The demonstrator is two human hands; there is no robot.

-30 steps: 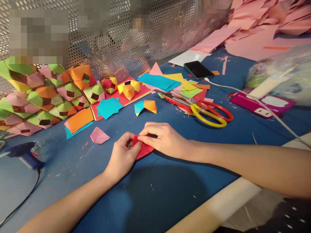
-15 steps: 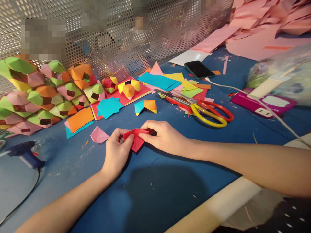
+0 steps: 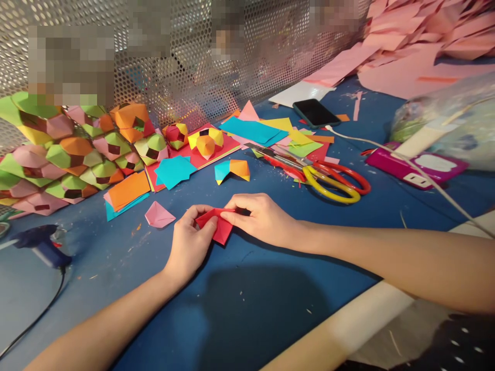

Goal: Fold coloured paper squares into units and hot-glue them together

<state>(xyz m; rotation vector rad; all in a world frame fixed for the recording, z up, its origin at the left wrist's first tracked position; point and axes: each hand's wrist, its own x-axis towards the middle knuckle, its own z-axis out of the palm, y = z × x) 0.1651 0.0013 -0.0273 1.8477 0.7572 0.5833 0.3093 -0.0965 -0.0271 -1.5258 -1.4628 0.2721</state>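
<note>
A red folded paper piece (image 3: pixel 223 232) is held between both hands, just above the blue table. My left hand (image 3: pixel 191 234) is closed on its left side, the thumb pressed on the front face. At its upper right corner my right hand (image 3: pixel 261 216) pinches the paper between thumb and fingers. To the left lies a pink folded paper piece (image 3: pixel 159 215). Beyond the hands sits a folded piece in blue, orange and yellow (image 3: pixel 232 170). Fingers hide part of the red paper's edges.
Paper-ball models (image 3: pixel 73 154) are stacked at the left against a perforated metal screen (image 3: pixel 185 67). A glue gun (image 3: pixel 42 245) lies at the left. Scissors (image 3: pixel 332 180), a phone (image 3: pixel 316 112), a magenta power strip (image 3: pixel 417 165) with a white cable, and coloured paper sheets (image 3: pixel 255 130) occupy the far side.
The left thumb has slid a little to the right across the red paper, whose lower corner has shifted slightly right. The right hand keeps its pinch.
</note>
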